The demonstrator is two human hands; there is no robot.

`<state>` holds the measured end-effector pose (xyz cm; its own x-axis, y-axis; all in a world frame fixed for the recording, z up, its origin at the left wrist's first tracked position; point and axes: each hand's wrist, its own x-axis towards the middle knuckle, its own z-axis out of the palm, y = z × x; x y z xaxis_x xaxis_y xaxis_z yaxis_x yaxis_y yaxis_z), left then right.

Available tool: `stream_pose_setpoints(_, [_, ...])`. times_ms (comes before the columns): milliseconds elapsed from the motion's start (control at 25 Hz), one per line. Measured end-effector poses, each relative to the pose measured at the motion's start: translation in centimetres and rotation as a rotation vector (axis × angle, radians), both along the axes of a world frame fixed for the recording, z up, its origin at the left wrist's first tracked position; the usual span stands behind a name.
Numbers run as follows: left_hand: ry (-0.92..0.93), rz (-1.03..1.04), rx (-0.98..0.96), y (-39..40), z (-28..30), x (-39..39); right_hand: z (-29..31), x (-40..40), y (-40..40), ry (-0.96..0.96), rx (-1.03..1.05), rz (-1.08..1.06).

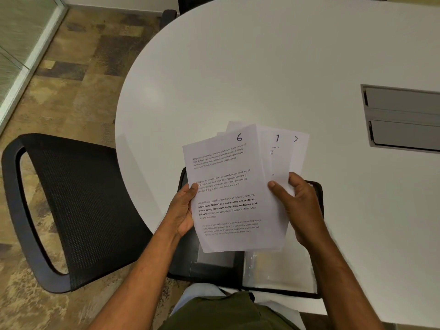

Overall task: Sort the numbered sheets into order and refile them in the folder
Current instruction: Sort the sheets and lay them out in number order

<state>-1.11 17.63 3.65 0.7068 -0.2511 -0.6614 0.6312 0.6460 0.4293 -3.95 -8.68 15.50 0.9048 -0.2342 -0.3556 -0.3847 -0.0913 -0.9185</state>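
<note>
The white table (262, 67) carries everything, and the open black folder (214, 265) lies at its near edge, straight in front of the person, partly hanging over the rim. Its clear sleeves (266, 267) look unfilled where they show, so I judge that nothing is refiled yet.

Above the folder, off the tabletop, the numbered sheets (228, 186) are fanned out in both hands. The front sheet is marked 6, the one behind it to the right is marked 1 (277, 138), and a third corner shows a mark (296, 138) I cannot read with certainty. More corners peek out at the far side of the fan, their numbers hidden. With 6 in front of 1 the order is plainly not set, so the sorting looks to be at an early stage: all the ordering and all the filing remain.

The left hand (183, 210) holds the fan's left edge, thumb lying on the face of sheet 6 and the fingers out of sight behind the paper. The right hand (297, 208) grips the right edge, thumb pressed on the front and the fingers curled round behind, pinching the sheets that carry the 1 and the unclear mark.
</note>
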Motion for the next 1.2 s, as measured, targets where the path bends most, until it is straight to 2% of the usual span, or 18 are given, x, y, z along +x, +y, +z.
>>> stream_pose_setpoints(280, [-0.054,-0.11,-0.202,0.5,-0.1,-0.9,-0.8,2.3,0.6,-0.005,0.054,0.078])
stream_pose_setpoints(440, [-0.115,-0.065,-0.233,0.7,-0.4,-0.2,-1.0,4.8,0.7,-0.045,0.042,0.165])
stream_pose_setpoints(640, [-0.117,0.028,-0.071,1.6,0.0,2.9,-3.4,10.1,1.8,-0.039,-0.061,0.198])
stream_pose_setpoints(800, [-0.101,0.067,0.013,3.5,-0.6,5.6,-5.3,14.5,2.9,-0.057,-0.005,0.195])
stream_pose_setpoints(1080, [0.027,0.159,0.117,6.7,-4.5,8.1,-11.3,21.9,5.3,-0.022,-0.035,0.276])
stream_pose_setpoints(1200, [0.092,0.162,0.225,7.8,-6.3,8.3,-14.1,24.9,5.3,-0.027,-0.052,0.189])
